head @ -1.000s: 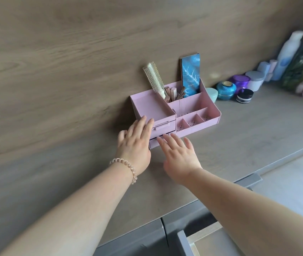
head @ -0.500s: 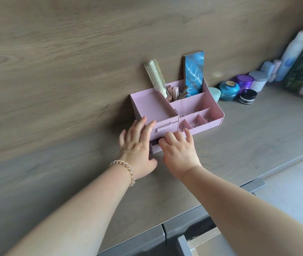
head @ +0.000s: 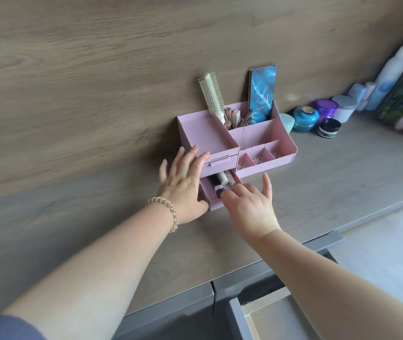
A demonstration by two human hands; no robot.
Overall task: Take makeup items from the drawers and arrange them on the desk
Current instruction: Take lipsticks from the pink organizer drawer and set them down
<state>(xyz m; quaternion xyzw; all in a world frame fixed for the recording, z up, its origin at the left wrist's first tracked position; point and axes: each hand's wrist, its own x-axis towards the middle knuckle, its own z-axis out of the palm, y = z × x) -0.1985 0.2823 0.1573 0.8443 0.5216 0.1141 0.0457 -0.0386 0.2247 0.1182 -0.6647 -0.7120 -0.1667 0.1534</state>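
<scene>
Drawer [head: 216, 192] sits open with tubes [head: 222, 180] inside; our left hand [head: 183, 182] lies flat against the organizer [head: 266, 158], right hand [head: 249, 204] open over the drawer, holding nothing.

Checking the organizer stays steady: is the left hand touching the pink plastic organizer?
Touching. The head view shows the left hand pressed flat against the pink plastic organizer's front left corner, fingers overlapping the closed upper drawer.

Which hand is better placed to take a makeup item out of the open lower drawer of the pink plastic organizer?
The right hand: its fingertips already reach the tubes in the open lower drawer. The left hand lies flat against the pink plastic organizer, apparently bracing it.
</scene>
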